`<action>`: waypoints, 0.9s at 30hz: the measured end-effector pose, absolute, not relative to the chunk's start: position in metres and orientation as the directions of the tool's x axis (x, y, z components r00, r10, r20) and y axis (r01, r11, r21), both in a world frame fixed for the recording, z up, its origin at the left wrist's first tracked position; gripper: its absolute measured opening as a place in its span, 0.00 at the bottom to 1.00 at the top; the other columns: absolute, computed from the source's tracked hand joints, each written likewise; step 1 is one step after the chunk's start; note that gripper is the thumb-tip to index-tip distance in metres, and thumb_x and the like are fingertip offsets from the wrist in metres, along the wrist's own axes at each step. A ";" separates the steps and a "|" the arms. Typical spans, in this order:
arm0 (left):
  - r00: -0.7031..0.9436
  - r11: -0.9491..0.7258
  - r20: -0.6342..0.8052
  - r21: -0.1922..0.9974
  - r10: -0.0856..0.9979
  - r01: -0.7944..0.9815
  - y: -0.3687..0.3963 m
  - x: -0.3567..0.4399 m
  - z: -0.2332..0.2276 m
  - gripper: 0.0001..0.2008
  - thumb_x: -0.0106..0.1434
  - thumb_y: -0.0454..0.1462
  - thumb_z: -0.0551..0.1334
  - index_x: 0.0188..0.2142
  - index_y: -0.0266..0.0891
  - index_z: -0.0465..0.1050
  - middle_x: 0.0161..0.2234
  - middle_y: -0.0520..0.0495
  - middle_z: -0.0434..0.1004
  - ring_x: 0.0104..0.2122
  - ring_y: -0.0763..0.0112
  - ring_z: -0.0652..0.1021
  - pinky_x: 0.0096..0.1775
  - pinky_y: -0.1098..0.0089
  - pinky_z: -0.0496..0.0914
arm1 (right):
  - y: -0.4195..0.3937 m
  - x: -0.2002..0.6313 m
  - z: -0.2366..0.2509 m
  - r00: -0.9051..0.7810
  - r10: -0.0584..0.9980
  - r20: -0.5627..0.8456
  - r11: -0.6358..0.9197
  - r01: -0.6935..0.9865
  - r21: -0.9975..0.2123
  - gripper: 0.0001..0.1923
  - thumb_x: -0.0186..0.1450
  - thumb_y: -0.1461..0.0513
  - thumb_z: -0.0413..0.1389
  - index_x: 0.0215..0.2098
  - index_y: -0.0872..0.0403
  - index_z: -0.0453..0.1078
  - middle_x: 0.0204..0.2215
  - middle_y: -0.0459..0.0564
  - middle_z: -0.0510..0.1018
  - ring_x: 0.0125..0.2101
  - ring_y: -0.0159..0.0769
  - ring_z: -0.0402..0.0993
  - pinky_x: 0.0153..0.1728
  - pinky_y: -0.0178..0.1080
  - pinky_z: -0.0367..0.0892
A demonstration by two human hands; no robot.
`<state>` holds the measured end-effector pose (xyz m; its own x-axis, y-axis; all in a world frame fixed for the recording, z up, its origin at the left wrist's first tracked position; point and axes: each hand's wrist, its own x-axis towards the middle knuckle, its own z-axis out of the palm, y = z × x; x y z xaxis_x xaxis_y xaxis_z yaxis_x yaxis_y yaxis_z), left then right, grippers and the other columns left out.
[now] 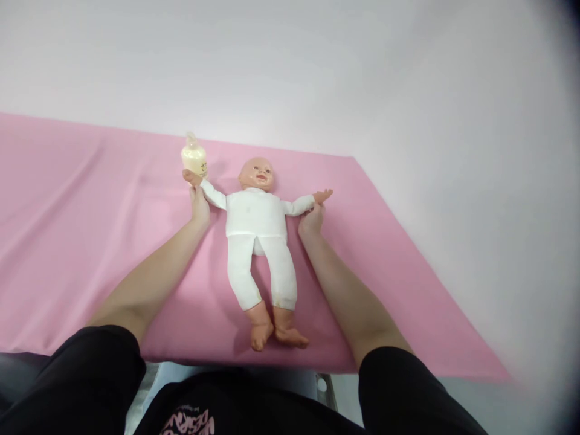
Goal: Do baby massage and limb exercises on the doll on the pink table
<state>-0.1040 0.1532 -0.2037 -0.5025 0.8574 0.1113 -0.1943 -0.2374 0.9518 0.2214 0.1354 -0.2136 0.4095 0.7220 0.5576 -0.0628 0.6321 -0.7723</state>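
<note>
The doll (256,214) lies at three o'clock from your left hand (200,205), nine o'clock from your right hand (312,220); both grasp its arms (298,207).

Baby doll (256,214) I hold at both wrists: bald, white cloth torso and limbs, bare feet. On its back, face up, on pink cloth (399,290), arms spread wide, legs toward me, feet close together.
</note>
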 end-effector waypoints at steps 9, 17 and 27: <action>-0.358 -0.388 0.348 0.920 0.866 -0.045 0.138 -0.097 -0.196 0.27 0.71 0.60 0.55 0.59 0.48 0.65 0.64 0.39 0.69 0.66 0.59 0.69 0.68 0.56 0.63 | 0.120 0.214 -0.215 0.390 0.775 0.498 0.489 0.129 -0.863 0.28 0.70 0.49 0.50 0.66 0.45 0.60 0.66 0.54 0.68 0.65 0.47 0.67 0.65 0.62 0.65; 0.311 -0.633 0.557 0.609 0.771 0.478 0.127 -0.086 -0.192 0.28 0.73 0.55 0.53 0.63 0.42 0.69 0.60 0.37 0.74 0.61 0.53 0.72 0.67 0.49 0.61 | 0.103 0.197 -0.200 -0.041 0.793 0.607 0.575 0.378 -0.726 0.20 0.67 0.53 0.56 0.56 0.47 0.72 0.57 0.52 0.78 0.60 0.47 0.71 0.68 0.56 0.60; 0.183 -0.618 0.605 0.662 0.774 0.424 0.126 -0.087 -0.195 0.32 0.73 0.59 0.51 0.64 0.41 0.66 0.61 0.35 0.72 0.63 0.52 0.70 0.68 0.48 0.60 | 0.104 0.199 -0.205 0.061 0.811 0.581 0.533 0.330 -0.779 0.23 0.69 0.50 0.56 0.59 0.47 0.70 0.58 0.53 0.76 0.60 0.47 0.70 0.67 0.57 0.61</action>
<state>-0.0867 0.1260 -0.1952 0.1833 0.7745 0.6055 0.4243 -0.6179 0.6619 0.1986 0.1044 -0.2047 0.0612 0.8113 0.5814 0.3296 0.5334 -0.7790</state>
